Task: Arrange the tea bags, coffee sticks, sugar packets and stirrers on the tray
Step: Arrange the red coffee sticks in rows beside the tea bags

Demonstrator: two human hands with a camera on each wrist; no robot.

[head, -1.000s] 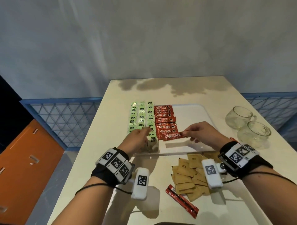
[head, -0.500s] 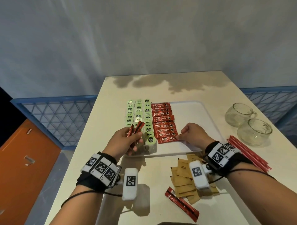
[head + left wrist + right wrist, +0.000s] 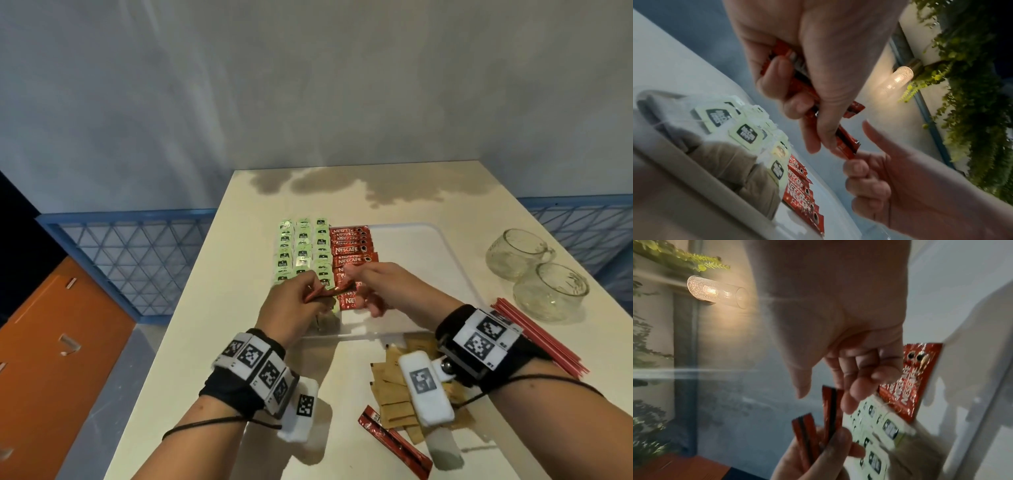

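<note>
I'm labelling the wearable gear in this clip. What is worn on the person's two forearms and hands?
Both hands are bare: left hand, right hand. Each wrist carries a black fabric wrist strap ringed by white square tiles printed with black-and-white square marker tags. A white oblong camera unit with its own tag hangs under each wrist, and a thin black cable trails along each forearm. No sleeves show.

Both forearms are bare, each with a black wrist wrap point(image 3: 236, 387) carrying a band of white blocks printed with black square markers point(image 3: 483, 337). A white rounded camera pod point(image 3: 424, 387) with its own marker hangs under each wrist. A thin black cable point(image 3: 205, 423) trails back from each wrap.
</note>
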